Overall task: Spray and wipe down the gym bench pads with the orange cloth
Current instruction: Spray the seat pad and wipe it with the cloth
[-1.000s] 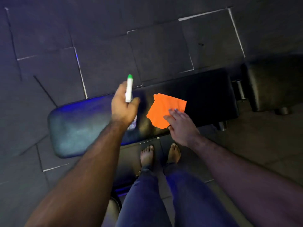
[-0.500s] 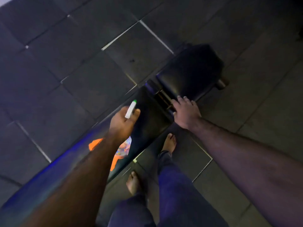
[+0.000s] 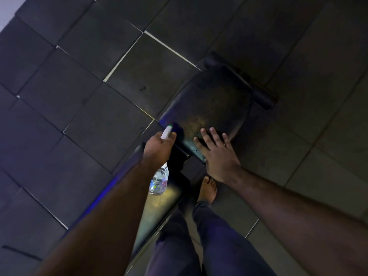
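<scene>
Floor (image 3: 83,108): dark square tiles with pale seams, filling most of the view.

Long back pad (image 3: 159,212): black upholstery, running from lower left up toward centre, partly hidden under the left forearm. A dull sheen shows near its upper end; whether that is moisture or reflected light cannot be told.

Seat pad (image 3: 211,104): the shorter black pad, set just beyond the back pad across a narrow gap. Fine specks lie scattered over its near half, which I judge to be spray droplets. No wipe marks are visible on it.

Right hand (image 3: 217,154): spread wide and flat, palm down on the near edge of the seat pad, holding nothing.

Left hand (image 3: 159,148): wrapped around the neck of a clear spray bottle (image 3: 159,181), the body hanging below the fist and the green-tipped white nozzle (image 3: 167,131) aimed at the seat pad.

Orange cloth: not in view; its position cannot be stated.

Assessment: the spraying stage of the seat pad appears to be in hand or just finished. Wiping of this pad is outstanding, and the cloth must first be fetched. The condition of the back pad cannot be confirmed.
</scene>
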{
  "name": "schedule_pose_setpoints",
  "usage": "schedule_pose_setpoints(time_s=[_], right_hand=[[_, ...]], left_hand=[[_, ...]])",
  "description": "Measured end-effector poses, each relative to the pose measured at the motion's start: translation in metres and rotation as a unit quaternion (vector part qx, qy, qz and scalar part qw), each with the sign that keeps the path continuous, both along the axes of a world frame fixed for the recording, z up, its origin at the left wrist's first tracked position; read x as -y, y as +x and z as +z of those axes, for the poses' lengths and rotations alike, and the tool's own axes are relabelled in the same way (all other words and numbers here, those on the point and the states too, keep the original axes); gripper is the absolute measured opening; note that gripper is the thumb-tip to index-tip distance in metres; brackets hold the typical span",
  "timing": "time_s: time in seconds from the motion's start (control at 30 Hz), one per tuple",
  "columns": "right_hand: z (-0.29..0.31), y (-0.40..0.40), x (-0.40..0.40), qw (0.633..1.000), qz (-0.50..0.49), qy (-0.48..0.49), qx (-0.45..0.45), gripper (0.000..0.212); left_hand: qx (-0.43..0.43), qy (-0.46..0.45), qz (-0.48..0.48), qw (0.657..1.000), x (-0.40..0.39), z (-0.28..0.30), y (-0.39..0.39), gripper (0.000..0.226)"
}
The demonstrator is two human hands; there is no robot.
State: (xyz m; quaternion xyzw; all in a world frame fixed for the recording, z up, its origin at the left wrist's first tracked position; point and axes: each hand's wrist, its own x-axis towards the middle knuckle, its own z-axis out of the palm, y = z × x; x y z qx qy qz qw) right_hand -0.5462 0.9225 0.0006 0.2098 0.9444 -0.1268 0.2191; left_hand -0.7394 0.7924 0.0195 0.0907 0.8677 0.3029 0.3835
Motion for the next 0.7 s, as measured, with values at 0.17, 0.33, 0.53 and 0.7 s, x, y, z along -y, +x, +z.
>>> schedule_pose_setpoints(time_s=[0.17,0.33,0.53,0.7], right_hand=[[-0.022,0.010,0.006,0.996,-0.015,0.007,-0.086,0.089],[-0.036,0.017,0.007,0.988,-0.027,0.032,-0.150,0.087],[-0.032,0.021,0.002,0.981,-0.025,0.033,-0.191,0.074],[-0.028,0.026,-0.011,0.971,-0.044,0.013,-0.234,0.071]], left_hand=[[-0.005,-0.042,-0.015,0.999,-0.019,-0.007,-0.003,0.055],[0.003,-0.004,0.048,0.999,-0.025,-0.009,-0.002,0.046],[-0.016,0.028,0.039,0.999,-0.059,-0.004,-0.025,0.043],[-0.004,-0.007,-0.050,0.999,-0.096,0.006,-0.042,0.047]])
